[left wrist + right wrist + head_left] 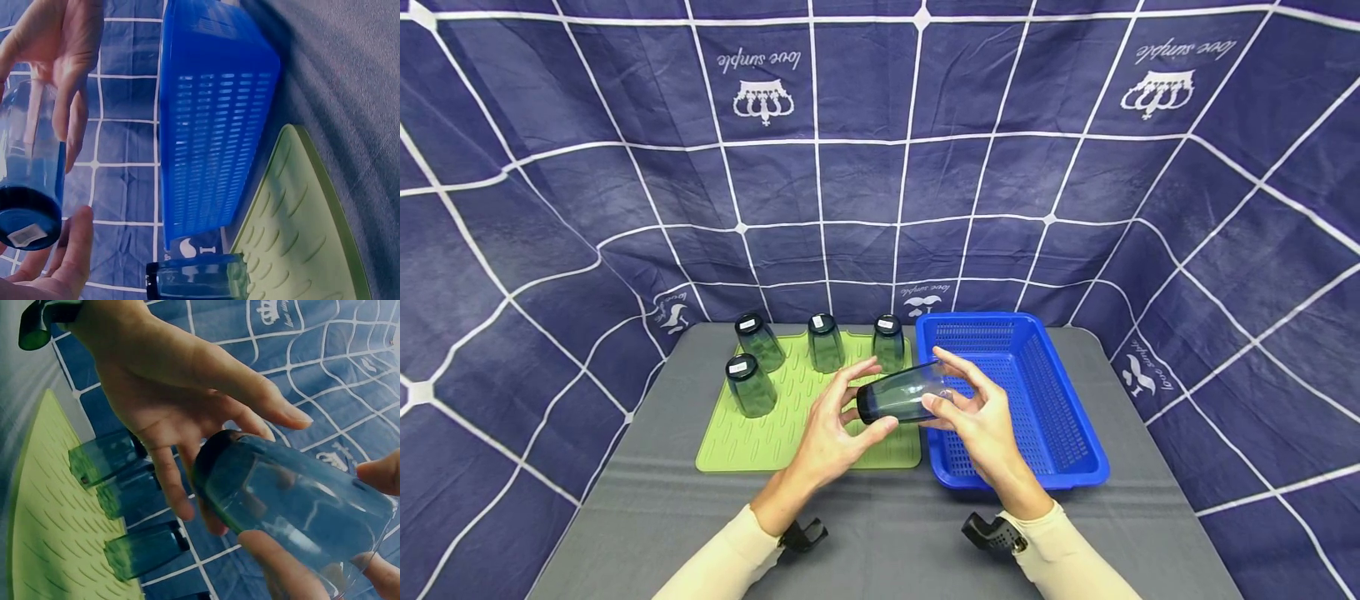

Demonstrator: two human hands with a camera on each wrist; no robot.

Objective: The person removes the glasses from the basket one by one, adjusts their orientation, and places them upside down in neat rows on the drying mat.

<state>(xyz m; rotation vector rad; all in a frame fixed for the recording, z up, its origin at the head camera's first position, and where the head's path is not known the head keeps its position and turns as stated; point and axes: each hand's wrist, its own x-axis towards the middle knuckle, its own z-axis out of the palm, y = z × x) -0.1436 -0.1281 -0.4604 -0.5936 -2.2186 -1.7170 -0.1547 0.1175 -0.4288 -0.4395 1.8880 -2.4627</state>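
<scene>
A blue-grey tinted drinking glass lies tilted sideways in the air, its dark base toward the left and its mouth toward the right. My right hand grips it near the mouth, thumb on one side and fingers on the other. Around the base end, my left hand is spread. In the right wrist view, the left hand's thumb stands apart from the glass and its fingers are fairly straight. A white label shows on the base in the left wrist view.
Several matching glasses stand upside down on a green ridged mat at the left. A blue perforated basket sits right of the mat on the grey tabletop. Dark blue gridded cloth hangs around the table.
</scene>
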